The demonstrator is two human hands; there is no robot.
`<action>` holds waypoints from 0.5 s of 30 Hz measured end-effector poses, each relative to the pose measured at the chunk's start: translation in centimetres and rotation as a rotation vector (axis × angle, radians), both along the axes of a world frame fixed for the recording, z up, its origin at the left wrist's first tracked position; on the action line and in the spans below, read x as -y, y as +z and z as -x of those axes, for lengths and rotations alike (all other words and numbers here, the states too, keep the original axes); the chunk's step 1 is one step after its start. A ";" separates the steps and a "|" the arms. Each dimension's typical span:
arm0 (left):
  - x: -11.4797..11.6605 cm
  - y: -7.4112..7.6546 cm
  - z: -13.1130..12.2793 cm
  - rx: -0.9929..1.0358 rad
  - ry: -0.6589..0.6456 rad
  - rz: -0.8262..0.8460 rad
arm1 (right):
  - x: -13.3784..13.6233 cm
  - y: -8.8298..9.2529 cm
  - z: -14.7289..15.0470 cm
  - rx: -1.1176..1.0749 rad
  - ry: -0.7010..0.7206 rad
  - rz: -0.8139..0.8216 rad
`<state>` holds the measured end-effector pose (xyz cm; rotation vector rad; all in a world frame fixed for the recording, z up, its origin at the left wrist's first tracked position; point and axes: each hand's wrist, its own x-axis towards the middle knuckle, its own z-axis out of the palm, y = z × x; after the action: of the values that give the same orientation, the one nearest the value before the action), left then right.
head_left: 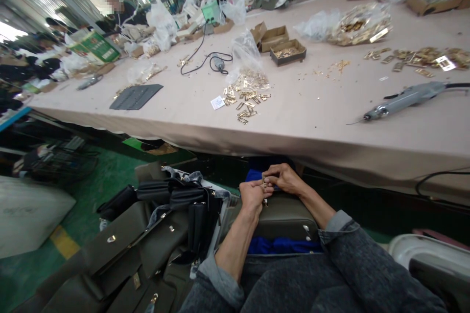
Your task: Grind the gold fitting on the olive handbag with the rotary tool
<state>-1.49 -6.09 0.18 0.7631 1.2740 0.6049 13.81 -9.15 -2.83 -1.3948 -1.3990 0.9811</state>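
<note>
From where I stand, the person's two hands meet low in front of the surface (316,124), just above an olive bag (288,211) in the lap. The left hand (253,194) comes up from its rolled denim cuff (222,274) with the fingers curled and pressed together at a small metal piece (263,181). The right hand (284,178) meets it from the other side, thumb and fingers pinching that same piece. The piece sits between the two sets of fingertips, over the bag's far edge; it is too small and too covered for me to make out its shape. Blue cloth (271,245) shows along the bag's near side.

To the person's left lies a heap of olive and black bags (128,234), some with metal fittings. On the surface ahead, gold frames (249,105) spill from a clear sack (246,61), with a white card (217,102) just beside them and a dark sheet (135,97) farther left. Behind the sack stands a small open box (288,54) of little parts. Off to the right rests a grey power tool (407,100), its thin bit pointing left.
</note>
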 end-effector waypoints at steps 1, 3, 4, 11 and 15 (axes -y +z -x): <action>0.0 0.0 0.0 0.007 -0.008 -0.002 | 0.1 0.1 0.0 0.041 0.007 -0.017; 0.1 0.0 0.1 0.016 -0.019 -0.009 | 0.1 0.2 0.0 0.103 0.011 -0.045; 0.1 0.0 0.1 0.016 -0.020 -0.012 | 0.1 0.2 0.1 0.123 0.012 -0.053; 0.1 0.0 0.0 0.004 -0.007 -0.029 | 0.0 -0.1 0.2 0.142 0.030 -0.053; 0.1 -0.4 0.0 -0.009 0.001 -0.040 | 0.1 -0.1 0.3 0.160 0.029 -0.045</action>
<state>-1.45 -6.19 -0.22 0.7989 1.2737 0.6299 13.53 -9.27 -2.90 -1.4489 -1.5529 0.8659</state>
